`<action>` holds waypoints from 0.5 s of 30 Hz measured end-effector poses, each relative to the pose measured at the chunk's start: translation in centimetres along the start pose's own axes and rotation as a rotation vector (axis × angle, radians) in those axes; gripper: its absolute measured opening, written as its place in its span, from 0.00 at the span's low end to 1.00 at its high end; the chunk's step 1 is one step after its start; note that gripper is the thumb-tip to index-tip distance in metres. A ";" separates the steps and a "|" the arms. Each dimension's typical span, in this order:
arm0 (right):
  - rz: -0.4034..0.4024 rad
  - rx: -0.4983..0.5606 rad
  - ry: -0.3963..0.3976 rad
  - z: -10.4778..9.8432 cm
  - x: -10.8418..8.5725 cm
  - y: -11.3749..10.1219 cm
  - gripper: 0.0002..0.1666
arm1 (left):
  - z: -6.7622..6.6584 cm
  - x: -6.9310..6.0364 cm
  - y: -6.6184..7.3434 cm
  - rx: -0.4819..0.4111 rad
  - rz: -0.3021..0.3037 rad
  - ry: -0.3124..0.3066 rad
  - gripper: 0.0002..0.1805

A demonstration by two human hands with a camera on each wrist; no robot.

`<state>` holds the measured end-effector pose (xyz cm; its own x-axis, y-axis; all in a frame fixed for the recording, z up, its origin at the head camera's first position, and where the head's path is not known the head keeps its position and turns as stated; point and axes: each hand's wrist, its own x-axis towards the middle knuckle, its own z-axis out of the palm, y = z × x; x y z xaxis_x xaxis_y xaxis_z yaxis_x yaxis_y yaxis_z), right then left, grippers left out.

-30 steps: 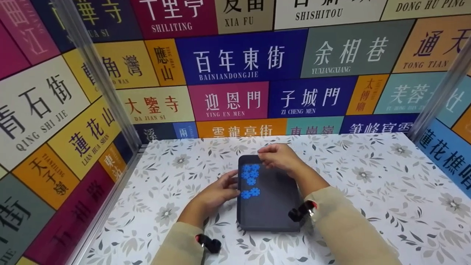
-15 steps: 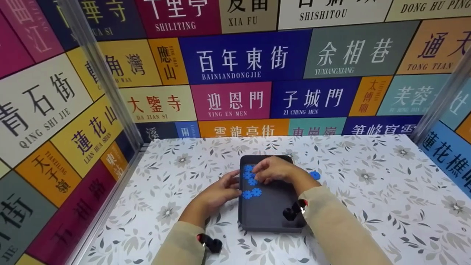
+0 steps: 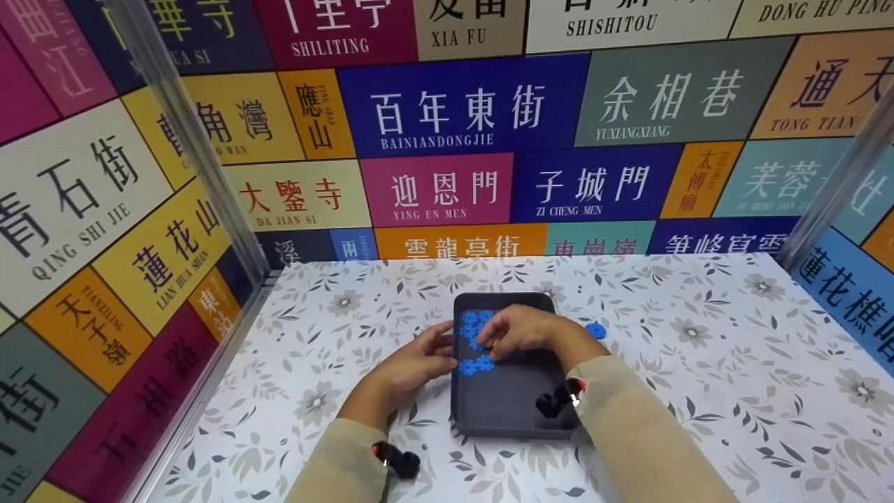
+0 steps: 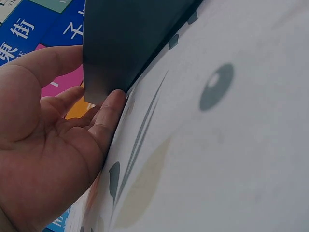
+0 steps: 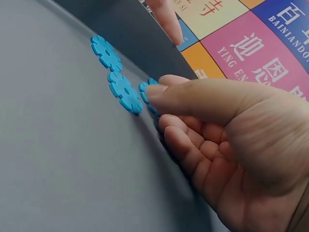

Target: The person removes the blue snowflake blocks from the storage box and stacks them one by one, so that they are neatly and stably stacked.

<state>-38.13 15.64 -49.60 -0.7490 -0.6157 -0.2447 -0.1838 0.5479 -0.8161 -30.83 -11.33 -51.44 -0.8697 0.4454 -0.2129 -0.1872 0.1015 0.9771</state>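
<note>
Discs [image 5: 124, 93]: flat, bright blue, notched rims, holed centres.

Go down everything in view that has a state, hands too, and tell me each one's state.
Dark grey rectangular tray: open-topped, flat on the white floral-patterned table.
Blue notched flower-shaped discs: inside the tray, toward its left side, some partly hidden.
Blue piece outside the tray: on the table, right of the tray.
Left hand: touching the tray's left wall.
Right hand: thumb at one disc; grip unclear.
</note>
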 end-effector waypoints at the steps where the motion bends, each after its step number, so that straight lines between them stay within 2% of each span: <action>1: -0.002 -0.033 -0.004 0.0 -0.1 -0.1 0.20 | 0.0 0.0 0.0 -0.002 0.001 -0.002 0.45; 6: -0.024 -0.176 -0.019 0.1 -0.1 -0.4 0.19 | 0.0 -0.1 0.2 -0.012 0.007 -0.015 0.45; 15: -0.042 -0.268 -0.051 0.2 -0.2 -0.9 0.18 | -0.1 -0.1 0.1 0.018 0.002 -0.016 0.45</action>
<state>-37.71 15.21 -48.91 -0.7051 -0.6653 -0.2453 -0.3808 0.6472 -0.6604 -30.82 -11.42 -51.29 -0.8625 0.4598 -0.2114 -0.1772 0.1170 0.9772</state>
